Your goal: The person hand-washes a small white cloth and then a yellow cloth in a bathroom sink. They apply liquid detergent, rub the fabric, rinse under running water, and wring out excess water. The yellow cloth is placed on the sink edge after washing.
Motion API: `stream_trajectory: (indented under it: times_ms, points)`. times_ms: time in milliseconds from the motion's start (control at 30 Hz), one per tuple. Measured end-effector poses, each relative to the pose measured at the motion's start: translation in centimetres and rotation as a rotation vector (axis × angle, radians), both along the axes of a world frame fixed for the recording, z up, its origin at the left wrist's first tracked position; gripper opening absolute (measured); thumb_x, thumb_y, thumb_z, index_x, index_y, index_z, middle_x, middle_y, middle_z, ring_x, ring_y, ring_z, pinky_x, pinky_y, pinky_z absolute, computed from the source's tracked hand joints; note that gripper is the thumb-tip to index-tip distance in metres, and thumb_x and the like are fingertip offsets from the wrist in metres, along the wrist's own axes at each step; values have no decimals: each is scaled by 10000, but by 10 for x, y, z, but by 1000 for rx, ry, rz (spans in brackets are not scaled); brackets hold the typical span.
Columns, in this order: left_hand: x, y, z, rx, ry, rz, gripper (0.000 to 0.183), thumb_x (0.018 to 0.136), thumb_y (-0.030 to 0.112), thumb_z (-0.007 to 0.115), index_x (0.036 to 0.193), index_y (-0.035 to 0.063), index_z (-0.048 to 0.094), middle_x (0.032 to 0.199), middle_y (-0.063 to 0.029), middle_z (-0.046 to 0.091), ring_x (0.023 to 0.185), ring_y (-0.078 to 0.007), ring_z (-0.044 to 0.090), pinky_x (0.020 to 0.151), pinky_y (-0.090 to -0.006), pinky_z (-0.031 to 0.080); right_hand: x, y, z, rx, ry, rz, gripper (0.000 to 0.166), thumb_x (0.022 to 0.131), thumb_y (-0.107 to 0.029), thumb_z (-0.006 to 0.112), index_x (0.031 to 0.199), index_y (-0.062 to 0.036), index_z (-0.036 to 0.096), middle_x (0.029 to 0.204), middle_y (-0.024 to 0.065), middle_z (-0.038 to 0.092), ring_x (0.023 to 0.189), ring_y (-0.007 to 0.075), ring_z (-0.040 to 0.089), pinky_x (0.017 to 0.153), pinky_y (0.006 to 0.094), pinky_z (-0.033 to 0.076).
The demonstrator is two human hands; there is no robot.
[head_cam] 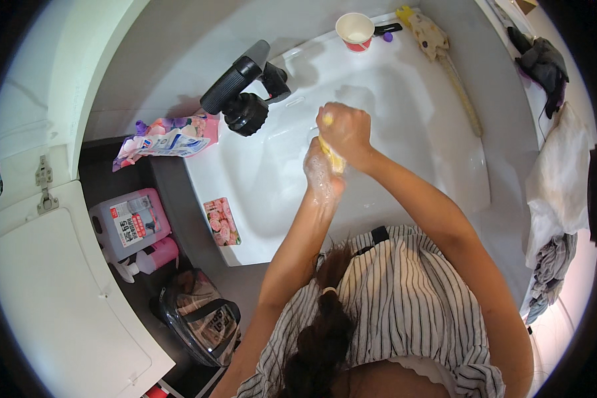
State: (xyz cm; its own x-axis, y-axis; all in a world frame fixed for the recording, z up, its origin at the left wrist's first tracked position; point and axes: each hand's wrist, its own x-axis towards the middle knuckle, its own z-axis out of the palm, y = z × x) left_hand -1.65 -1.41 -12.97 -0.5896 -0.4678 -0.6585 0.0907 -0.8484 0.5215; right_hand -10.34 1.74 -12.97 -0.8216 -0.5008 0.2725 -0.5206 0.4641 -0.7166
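Note:
Both my hands meet over a white washbasin [278, 209] and are wet with suds. Between them is a small yellow sudsy item [332, 158]; cloth or sponge, I cannot tell. My left hand [320, 166] lies lower, its palm under the item and white foam over its skin. Above it, my right hand [347, 127] is curled into a fist around the item's upper part, and a bit of yellow shows between the fingers. The fingers hide much of the item. A black faucet [244, 84] stands to the left of my hands, with its round head over the basin.
On the back ledge are a paper cup [355, 32] and a long-handled brush with a cloth head [435, 40]. A floral refill pouch [174, 137] and a rose-patterned card [222, 222] lie left. Pink-liquid jugs [134, 219] and a clear bag [204, 318] fill the open cabinet. Cloths [557, 179] hang right.

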Motion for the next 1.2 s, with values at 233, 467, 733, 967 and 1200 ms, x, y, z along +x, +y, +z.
stream_trajectory:
  times_ms: [233,467,733,967,1200]
  points:
    - [35,-38,-60,189,497,-250,162,940,269,442,902,137,528,856,-2,588,772,-143,585,663,-261,494,53,9,-1,-183,113,140,237,755,-149,620,554,-54,539,538,134,547,484,294,574,435,383,440]
    - [11,-24,32,95,-71,-5,288,932,347,519,1026,76,528,996,-58,591,937,-179,583,810,-332,494,-31,33,-9,-9,-877,281,271,770,-315,679,763,-51,618,728,125,614,696,229,605,615,331,473]
    - [30,-21,1,-13,-47,-122,220,955,281,497,1041,79,517,989,-33,584,851,-131,547,661,-268,426,-59,70,-18,-369,-1398,435,254,753,-67,682,943,-69,514,874,59,590,786,126,590,624,269,492]
    - [33,-39,-53,214,201,-236,330,923,430,509,842,110,524,854,-38,589,733,-117,563,575,-282,471,55,49,24,-240,89,455,149,666,-199,677,761,-126,589,726,54,604,582,241,601,475,328,475]
    - [-15,5,-7,14,37,56,280,948,380,449,884,124,542,973,-37,577,819,-147,565,689,-284,488,12,12,-10,-130,95,0,97,648,-207,648,628,-137,583,586,37,554,520,207,573,418,345,434]
